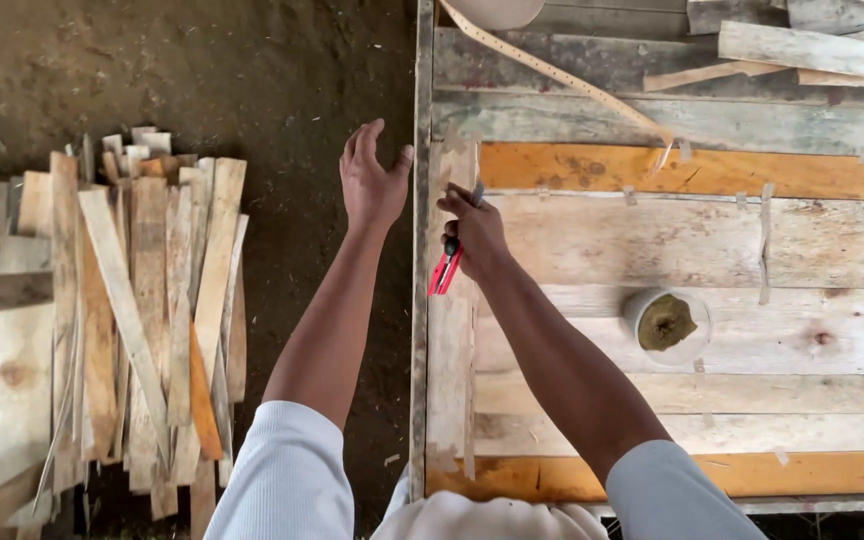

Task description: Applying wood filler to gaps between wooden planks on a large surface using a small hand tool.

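Red-handled cutter (445, 268), gripped in the right hand (474, 232), fingers curled shut around the upper part, red handle hanging down below the fist, over the left end of the counter (652, 250). The blade end is hidden by the fingers; cannot tell if it touches wood. Right hand sits above a narrow upright wood strip (449, 330) lying lengthwise along the counter's left edge. Left hand (372, 180) empty, fingers spread and loosely extended, held in the air over the dirt floor (252, 80), just beside the counter's edge, touching nothing. Counter top is rough planks, two of them painted orange, with small wood slivers scattered about. A small round white container (668, 324) with brownish-green matter inside stands on the planks, right of the right forearm. A long thin perforated strip (552, 72) runs diagonally across the far planks. On the floor to the left, a pile of wood slats (142, 310), well apart from both hands.
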